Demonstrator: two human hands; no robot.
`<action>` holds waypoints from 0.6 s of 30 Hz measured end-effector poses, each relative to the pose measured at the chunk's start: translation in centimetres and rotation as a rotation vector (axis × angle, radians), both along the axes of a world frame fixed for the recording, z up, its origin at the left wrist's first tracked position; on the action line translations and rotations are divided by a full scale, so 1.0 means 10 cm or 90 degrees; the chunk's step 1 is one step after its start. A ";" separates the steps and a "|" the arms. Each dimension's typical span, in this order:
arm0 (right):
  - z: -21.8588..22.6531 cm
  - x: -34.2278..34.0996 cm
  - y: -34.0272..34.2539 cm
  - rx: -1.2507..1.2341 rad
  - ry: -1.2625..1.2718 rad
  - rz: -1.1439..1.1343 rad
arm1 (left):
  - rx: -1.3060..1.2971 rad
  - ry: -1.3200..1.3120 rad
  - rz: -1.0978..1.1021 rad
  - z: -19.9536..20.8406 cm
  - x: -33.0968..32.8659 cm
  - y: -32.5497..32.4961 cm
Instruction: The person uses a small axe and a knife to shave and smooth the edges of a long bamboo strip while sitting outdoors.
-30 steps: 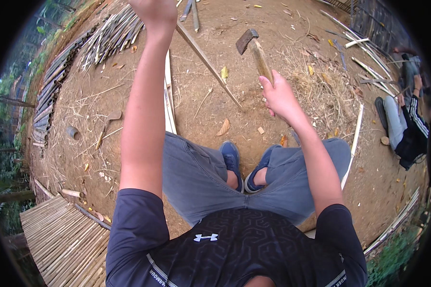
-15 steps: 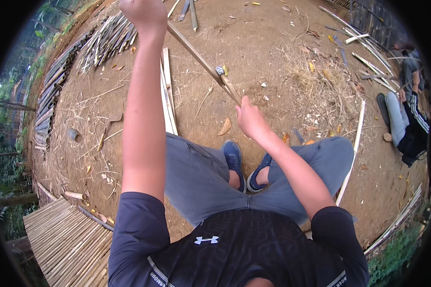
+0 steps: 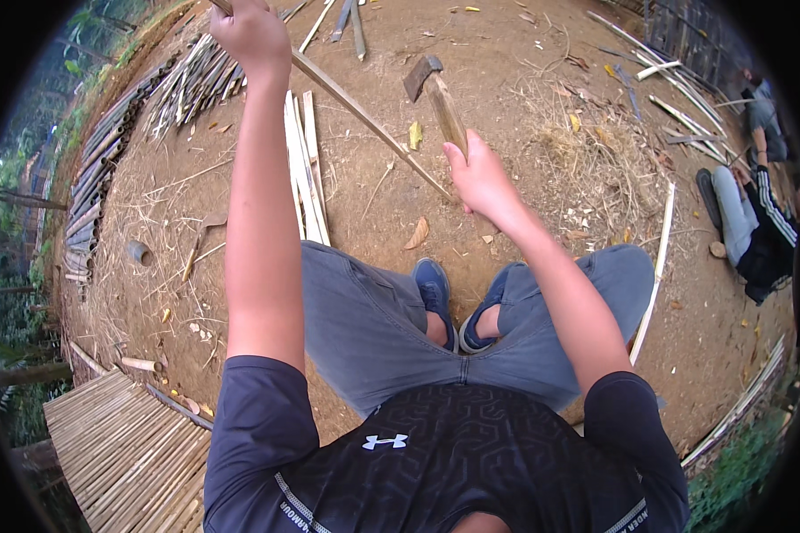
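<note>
My left hand [image 3: 253, 40] is raised at the upper left, closed round the upper part of a long wooden strip [image 3: 356, 108]. The strip slants down to the right, its lower end near my right hand. Gripped by its wooden handle, a hatchet [image 3: 447, 115] is in my right hand [image 3: 487, 178], in front of my feet. Its dark metal head points away from me and stands apart from the strip. Whether the strip's lower end touches the ground is hard to tell.
Pale split strips [image 3: 300, 169] lie beyond my left knee. Farther left are a pile of sticks [image 3: 196, 80], stacked bamboo poles [image 3: 93, 178], a hooked tool [image 3: 202, 242] and a slatted bamboo platform [image 3: 129, 440]. Another person [image 3: 748, 213] sits at the far right beside more strips [image 3: 689, 120].
My right hand has lifted the hatchet up and away from the strip, so its head shows more fully. My left hand and the strip have shifted slightly left and nearer.
</note>
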State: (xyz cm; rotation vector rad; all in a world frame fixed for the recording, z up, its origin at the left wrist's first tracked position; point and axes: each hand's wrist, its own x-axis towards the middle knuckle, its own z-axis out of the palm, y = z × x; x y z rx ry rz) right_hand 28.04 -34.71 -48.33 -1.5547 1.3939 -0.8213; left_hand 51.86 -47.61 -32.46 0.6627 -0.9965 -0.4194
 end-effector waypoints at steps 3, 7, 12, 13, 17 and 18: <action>-0.15 0.12 0.15 -0.189 0.090 -0.064 | 0.015 -0.021 0.055 -0.04 0.01 -0.09; -0.87 0.09 0.15 0.001 0.290 0.121 | 0.006 -0.016 0.064 -0.09 -0.07 -0.12; -0.83 0.16 -0.07 -0.016 0.262 0.122 | -0.010 -0.001 0.132 -0.06 0.11 -0.16; -0.81 0.08 -0.16 0.111 0.139 0.111 | 0.001 0.005 0.121 -0.07 0.12 -0.16; -0.62 -0.16 -0.35 0.437 -0.231 0.125 | 0.026 -0.009 0.114 -0.11 0.24 -0.13; -0.59 -0.19 -0.37 0.472 -0.287 0.141 | 0.025 -0.018 0.117 -0.12 0.24 -0.14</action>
